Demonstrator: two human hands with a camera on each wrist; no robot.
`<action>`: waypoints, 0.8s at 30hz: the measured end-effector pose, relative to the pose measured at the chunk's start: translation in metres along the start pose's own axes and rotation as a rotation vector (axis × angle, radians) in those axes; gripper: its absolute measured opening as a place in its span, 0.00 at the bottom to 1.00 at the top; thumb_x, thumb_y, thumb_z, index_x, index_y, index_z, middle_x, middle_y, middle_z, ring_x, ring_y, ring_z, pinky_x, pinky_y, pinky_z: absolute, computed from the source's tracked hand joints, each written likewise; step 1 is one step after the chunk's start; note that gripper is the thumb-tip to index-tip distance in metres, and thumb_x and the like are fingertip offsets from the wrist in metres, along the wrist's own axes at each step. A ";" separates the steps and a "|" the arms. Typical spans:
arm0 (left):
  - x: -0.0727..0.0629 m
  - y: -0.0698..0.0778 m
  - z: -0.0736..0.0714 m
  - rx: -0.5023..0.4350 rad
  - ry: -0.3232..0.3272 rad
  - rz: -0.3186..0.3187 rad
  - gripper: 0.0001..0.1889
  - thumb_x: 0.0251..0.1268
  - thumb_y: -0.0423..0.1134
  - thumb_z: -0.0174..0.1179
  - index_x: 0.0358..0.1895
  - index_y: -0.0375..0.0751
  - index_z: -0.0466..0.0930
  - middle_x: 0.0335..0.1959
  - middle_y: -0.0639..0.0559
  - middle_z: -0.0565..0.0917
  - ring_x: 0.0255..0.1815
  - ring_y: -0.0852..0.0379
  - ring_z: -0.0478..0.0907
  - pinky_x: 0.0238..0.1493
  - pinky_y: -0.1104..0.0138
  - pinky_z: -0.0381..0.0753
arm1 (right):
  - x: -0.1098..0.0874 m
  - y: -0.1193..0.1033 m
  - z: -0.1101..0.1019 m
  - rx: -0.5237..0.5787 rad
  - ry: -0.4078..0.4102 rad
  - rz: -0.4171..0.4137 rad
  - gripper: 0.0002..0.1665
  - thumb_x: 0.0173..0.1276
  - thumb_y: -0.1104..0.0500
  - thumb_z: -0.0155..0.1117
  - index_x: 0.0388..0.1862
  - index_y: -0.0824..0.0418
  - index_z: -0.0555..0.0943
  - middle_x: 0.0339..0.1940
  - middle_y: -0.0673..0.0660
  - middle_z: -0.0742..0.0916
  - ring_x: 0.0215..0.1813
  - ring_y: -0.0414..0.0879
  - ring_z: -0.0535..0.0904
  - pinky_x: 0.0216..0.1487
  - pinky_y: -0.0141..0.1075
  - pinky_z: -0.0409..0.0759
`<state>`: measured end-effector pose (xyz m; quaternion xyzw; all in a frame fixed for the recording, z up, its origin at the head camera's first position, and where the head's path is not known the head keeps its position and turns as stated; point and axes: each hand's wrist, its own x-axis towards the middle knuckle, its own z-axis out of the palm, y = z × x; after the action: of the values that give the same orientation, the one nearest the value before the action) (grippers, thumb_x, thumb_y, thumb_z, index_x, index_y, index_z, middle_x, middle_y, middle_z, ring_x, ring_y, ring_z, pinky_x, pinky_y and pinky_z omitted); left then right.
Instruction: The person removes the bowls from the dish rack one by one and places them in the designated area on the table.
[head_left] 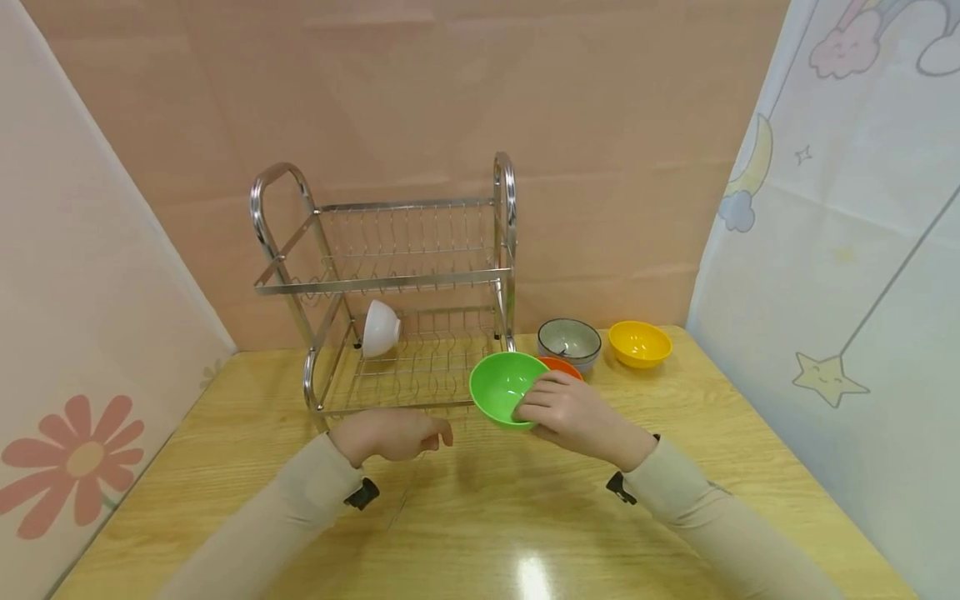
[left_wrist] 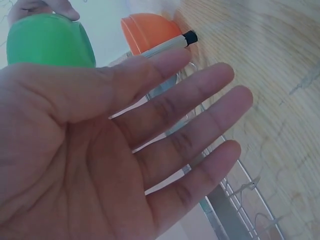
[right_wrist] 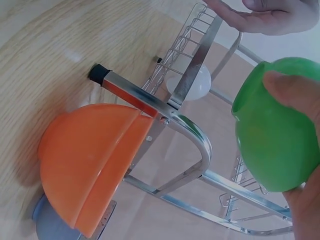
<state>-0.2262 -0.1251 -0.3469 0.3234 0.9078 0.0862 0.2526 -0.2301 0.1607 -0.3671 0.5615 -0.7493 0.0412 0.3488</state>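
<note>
My right hand [head_left: 558,408] grips a light green bowl [head_left: 501,385] by its rim, fingers inside and thumb [right_wrist: 290,90] on the outside. The bowl is tilted and held up in front of the rack's right end. My left hand [head_left: 401,433] is nearer the rack's front left, its fingers extended and the palm bare in the left wrist view. Mostly hidden behind the green bowl and right hand, an orange bowl [right_wrist: 90,155] rests on the table beside the rack's foot. A white bowl [head_left: 381,329] stands on its side at the left of the rack's lower tier.
The two-tier metal dish rack [head_left: 382,282] stands on the wooden table [head_left: 465,517] toward the back, its upper tier bare. To its right are a grey bowl [head_left: 570,340] and a yellow bowl [head_left: 640,343]. Printed cloth walls [head_left: 840,250] border the table.
</note>
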 end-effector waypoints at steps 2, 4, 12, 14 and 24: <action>0.000 0.000 0.000 -0.011 -0.007 -0.005 0.13 0.77 0.34 0.46 0.56 0.45 0.77 0.53 0.50 0.83 0.55 0.55 0.80 0.54 0.62 0.78 | -0.002 0.000 -0.001 -0.006 0.002 0.012 0.16 0.46 0.62 0.78 0.35 0.55 0.84 0.34 0.44 0.87 0.39 0.42 0.83 0.49 0.38 0.79; 0.001 0.000 0.001 -0.023 -0.016 -0.009 0.14 0.77 0.34 0.45 0.56 0.45 0.77 0.53 0.49 0.83 0.55 0.54 0.80 0.55 0.62 0.78 | -0.003 0.000 -0.002 -0.005 0.002 0.018 0.16 0.47 0.60 0.79 0.35 0.55 0.84 0.34 0.44 0.87 0.39 0.42 0.83 0.49 0.38 0.78; 0.002 -0.001 0.004 -0.049 -0.030 -0.007 0.14 0.77 0.33 0.44 0.57 0.45 0.76 0.53 0.47 0.82 0.55 0.53 0.79 0.54 0.61 0.78 | -0.014 0.005 -0.009 -0.015 0.025 0.043 0.20 0.40 0.65 0.80 0.34 0.57 0.84 0.33 0.47 0.88 0.38 0.44 0.83 0.48 0.41 0.79; 0.002 -0.001 0.004 -0.051 -0.033 -0.012 0.14 0.78 0.33 0.43 0.57 0.46 0.76 0.53 0.48 0.82 0.56 0.53 0.79 0.54 0.61 0.78 | -0.019 0.010 -0.013 -0.025 0.032 0.057 0.20 0.40 0.66 0.80 0.34 0.58 0.83 0.33 0.48 0.88 0.38 0.44 0.82 0.48 0.42 0.79; 0.005 -0.001 -0.001 -0.012 -0.031 -0.021 0.14 0.74 0.44 0.51 0.58 0.49 0.76 0.47 0.57 0.83 0.50 0.59 0.79 0.52 0.62 0.78 | -0.047 0.040 -0.034 -0.097 0.076 0.159 0.28 0.76 0.43 0.43 0.35 0.62 0.81 0.31 0.52 0.87 0.36 0.48 0.83 0.45 0.44 0.79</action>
<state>-0.2306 -0.1228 -0.3481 0.3139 0.9066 0.0840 0.2692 -0.2426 0.2290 -0.3546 0.4807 -0.7788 0.0536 0.3993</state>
